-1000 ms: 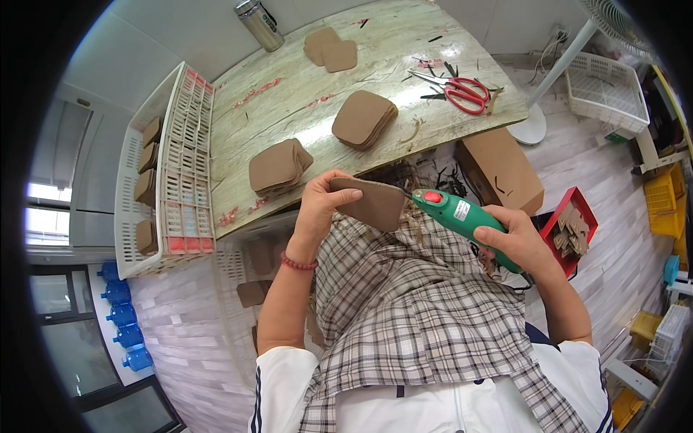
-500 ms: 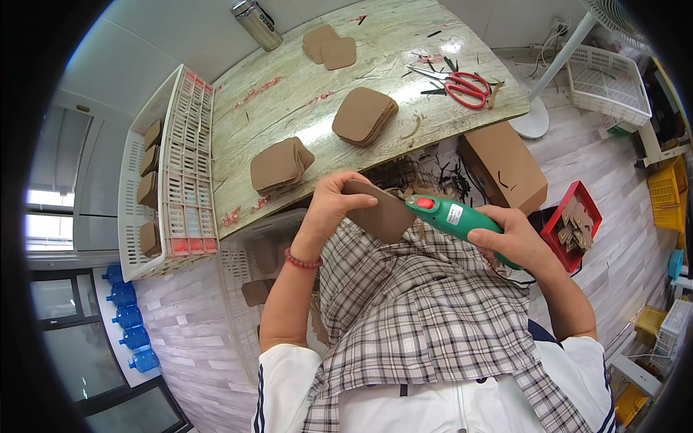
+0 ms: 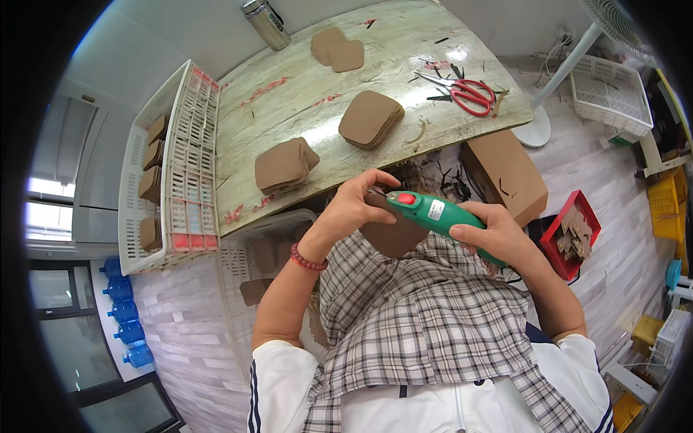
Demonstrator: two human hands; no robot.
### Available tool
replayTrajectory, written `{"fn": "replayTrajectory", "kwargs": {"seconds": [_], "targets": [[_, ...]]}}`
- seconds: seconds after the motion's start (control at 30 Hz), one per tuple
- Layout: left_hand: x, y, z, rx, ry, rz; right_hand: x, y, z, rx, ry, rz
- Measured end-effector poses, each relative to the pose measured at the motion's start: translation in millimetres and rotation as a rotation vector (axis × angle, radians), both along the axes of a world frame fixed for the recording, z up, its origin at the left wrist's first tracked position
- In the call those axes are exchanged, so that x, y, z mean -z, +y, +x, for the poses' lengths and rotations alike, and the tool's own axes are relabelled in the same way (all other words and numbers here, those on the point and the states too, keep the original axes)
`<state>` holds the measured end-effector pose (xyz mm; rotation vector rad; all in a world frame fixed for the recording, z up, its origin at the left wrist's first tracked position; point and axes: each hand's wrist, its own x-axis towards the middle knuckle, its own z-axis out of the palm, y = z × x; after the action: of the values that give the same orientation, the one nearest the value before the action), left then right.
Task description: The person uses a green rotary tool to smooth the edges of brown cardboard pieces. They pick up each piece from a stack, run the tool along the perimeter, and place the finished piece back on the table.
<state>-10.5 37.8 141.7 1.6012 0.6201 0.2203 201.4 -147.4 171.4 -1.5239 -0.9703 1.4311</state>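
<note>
Over my lap, my left hand (image 3: 355, 206) pinches a brown rounded-square piece (image 3: 395, 232) by its upper left corner. In my right hand (image 3: 498, 229) is a green handheld power tool (image 3: 437, 211) with a red button; it looks like an electric cutter. The tool's head lies over the piece's upper edge, close to my left fingertips, and its blade is hard to make out. Beyond my hands, two stacks of similar brown pieces, a left stack (image 3: 281, 165) and a right stack (image 3: 370, 119), rest on the table (image 3: 303, 115).
Red-handled scissors (image 3: 469, 95) lie among dark scraps. Loose brown pieces (image 3: 346, 55) and a steel flask (image 3: 266, 24) are farther back. A white crate (image 3: 189, 155) stands left. On the right are a cardboard box (image 3: 505, 173), a red box of offcuts (image 3: 570, 234) and a fan pole (image 3: 567, 65).
The tool has moved left, its head now overlapping the piece's upper edge near my left fingers. My left hand has shifted right, and the piece has turned and shifted slightly right.
</note>
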Motion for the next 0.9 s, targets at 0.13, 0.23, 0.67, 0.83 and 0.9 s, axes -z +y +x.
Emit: {"fn": "replayTrajectory", "kwargs": {"seconds": [0.13, 0.23, 0.67, 0.83, 0.9], "targets": [[-11.9, 5.9, -10.4, -0.076, -0.010, -0.150, 6.3, 14.1, -11.6, 0.015, 0.069, 0.079], [-5.0, 46.9, -46.7, -0.310, -0.068, -0.072, 13.9, 9.9, -4.1, 0.083, 0.062, 0.052], [53.3, 116.6, 10.6, -0.517, 0.368, 1.375, 28.4, -14.6, 14.7, 0.267, -0.028, 0.045], [66.2, 102.4, 57.6, -0.515, 0.501, 1.063, 33.2, -19.3, 13.5, 0.304, -0.016, 0.061], [71.1, 97.4, 59.5, -0.621, 0.352, 1.112, 34.6, -20.3, 15.2, 0.305, -0.025, 0.072]]}}
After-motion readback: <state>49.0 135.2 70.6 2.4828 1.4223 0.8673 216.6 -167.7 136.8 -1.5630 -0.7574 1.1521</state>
